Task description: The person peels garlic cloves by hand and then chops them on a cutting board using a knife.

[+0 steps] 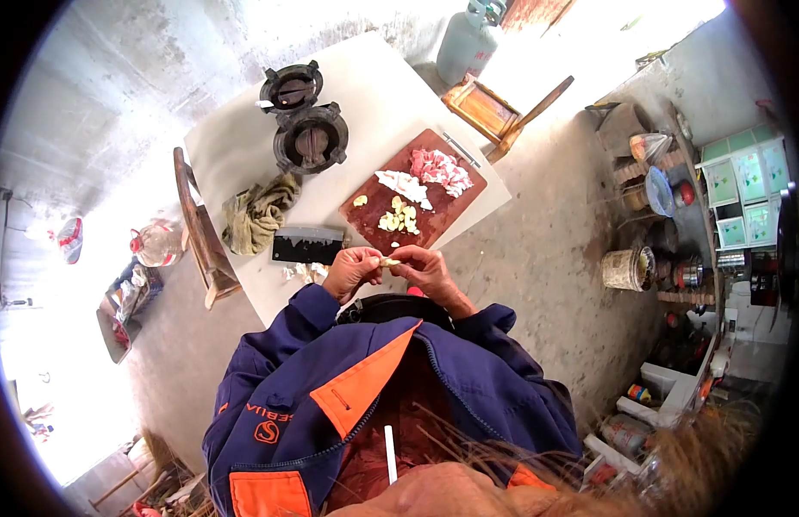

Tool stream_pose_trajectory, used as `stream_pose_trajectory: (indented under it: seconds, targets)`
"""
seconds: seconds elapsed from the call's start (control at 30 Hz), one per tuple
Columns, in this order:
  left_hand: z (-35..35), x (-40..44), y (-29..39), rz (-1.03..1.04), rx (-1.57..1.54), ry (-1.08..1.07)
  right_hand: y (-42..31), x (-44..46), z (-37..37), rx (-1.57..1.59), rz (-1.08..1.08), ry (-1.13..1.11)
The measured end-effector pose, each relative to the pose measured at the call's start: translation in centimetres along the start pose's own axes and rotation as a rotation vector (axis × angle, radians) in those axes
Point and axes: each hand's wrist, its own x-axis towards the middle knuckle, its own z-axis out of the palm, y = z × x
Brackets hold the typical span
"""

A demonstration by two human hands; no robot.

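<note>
Near the table's front edge, my left hand (354,273) and my right hand (427,274) meet, fingers pinched on a small pale yellow piece (388,262) that looks like garlic. Just beyond them lies a reddish-brown cutting board (378,185). On it are several yellowish pieces (399,215), sliced white-pink meat (405,188) and redder meat slices (443,171). A cleaver with a dark blade (308,246) lies flat left of the board. White peel scraps (306,272) are beside my left hand.
On the pale table (374,82) stand two black burner rings (311,140) and a crumpled green-brown cloth (259,211). Wooden chairs (490,108) stand at its far right and left sides. A gas cylinder (468,45) is behind. Shelves with bowls and a bucket (628,269) line the right.
</note>
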Motion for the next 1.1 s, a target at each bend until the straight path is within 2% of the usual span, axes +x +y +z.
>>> stream_pose_trajectory:
  seconds: [0.07, 0.13, 0.2, 0.23, 0.3, 0.37, 0.43, 0.47, 0.53, 0.57, 0.63, 0.67, 0.83, 0.97, 1.03, 1.1]
  targets:
    - [0.0, 0.4, -0.4, -0.086, -0.291, 0.011, 0.2, 0.4, 0.1, 0.022, -0.045, -0.002]
    - [0.2, 0.4, 0.1, -0.097, -0.311, 0.034, -0.5, 0.8, 0.6, 0.047, -0.087, -0.004]
    - [0.2, 0.5, 0.3, -0.111, -0.332, 0.060, -1.5, 0.8, 1.1, -0.380, -0.209, 0.078]
    - [0.0, 0.8, 0.2, -0.139, -0.408, 0.054, -1.9, 0.8, 1.2, -0.380, -0.208, 0.075]
    - [-0.5, 1.3, -0.3, -0.165, -0.482, 0.048, -2.4, 1.2, 1.2, -0.767, -0.396, 0.006]
    - [-1.1, 1.8, -1.2, -0.208, -0.586, 0.104, -1.7, 1.7, 1.3, -0.734, -0.396, 0.003]
    - [-1.2, 1.6, -1.2, -0.222, -0.589, 0.127, -0.5, 2.0, 1.5, -0.506, -0.302, 0.060]
    - [-1.4, 1.4, -1.3, -0.235, -0.596, 0.154, 0.7, 1.9, 1.4, -0.507, -0.301, 0.060]
    - [-1.3, 0.9, -0.7, -0.189, -0.547, 0.175, 2.0, 2.0, 1.4, -0.087, -0.112, 0.071]
    - [-1.2, 0.6, -0.5, -0.144, -0.498, 0.198, 2.5, 2.1, 1.1, -0.085, -0.108, 0.070]
    - [-1.3, 0.4, -0.3, -0.142, -0.455, 0.192, 1.1, 2.7, 0.8, 0.117, 0.134, 0.165]
    - [-1.4, 0.3, -0.3, -0.136, -0.411, 0.180, 0.8, 2.9, 0.6, 0.234, 0.165, 0.199]
    - [-4.3, 0.6, -1.3, -0.125, -0.307, 0.203, 3.0, 3.9, -1.4, 0.309, 0.331, 0.262]
    - [-7.5, 1.2, -4.0, -0.129, -0.094, 0.283, 3.7, 4.7, -1.6, 0.560, 0.516, 0.314]
    - [-10.3, 1.2, -5.6, -0.069, 0.240, 0.439, 5.1, 5.0, -2.1, 0.759, 0.634, 0.274]
    - [-13.2, 1.0, -7.5, -0.053, 0.346, 0.484, 6.4, 5.8, -2.5, 0.804, 0.706, 0.264]
